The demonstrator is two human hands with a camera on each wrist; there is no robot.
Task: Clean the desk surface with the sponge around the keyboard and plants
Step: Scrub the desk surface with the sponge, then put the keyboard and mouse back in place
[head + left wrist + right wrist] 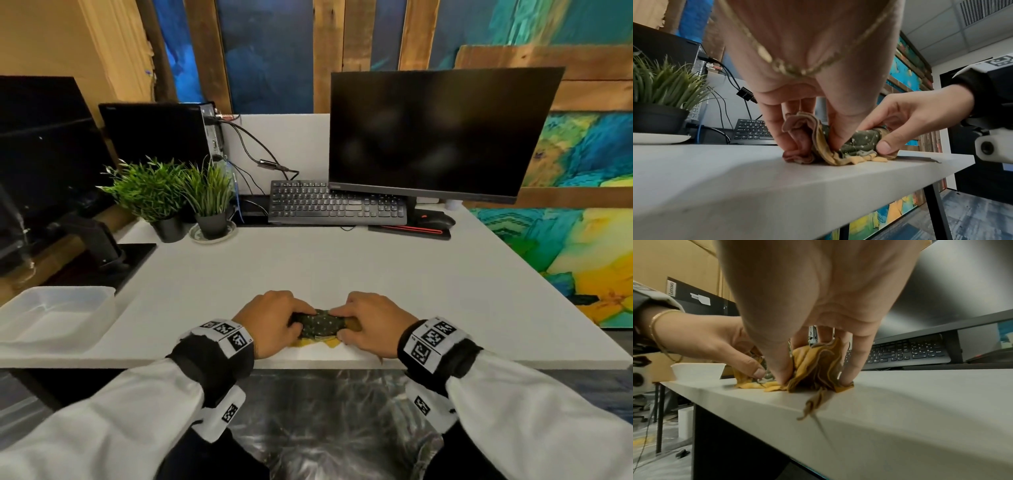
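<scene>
Both of your hands are on the sponge (320, 325), which sits bunched up on the counter (308, 267) close to its near edge, well apart from the keyboard (337, 204) and the two plants (171, 192) at the back. Your left hand (275, 320) pinches its left end between thumb and curled fingers, and your right hand (371, 320) pinches the right end the same way, so neither hand is free. From the wrist views it looks more like a soft, folded cloth pad, dark and dotted on one face and yellow on the other, though the folds hide how many layers there are. Before you wipe, gather it into a flat, firm pad, because a loose bundle drags on its edges and leaves streaks. Tuck in the ragged strand (813, 404) that trails over the counter's front edge so that it does not catch. Then keep one palm flat on top and press evenly. Work in overlapping passes from the open middle towards the back. Slow down near the plant saucer (213, 236), the cables (253, 150) and the mouse (435, 221). The pots look light enough to tip if nudged, so steady them with your spare hand.
</scene>
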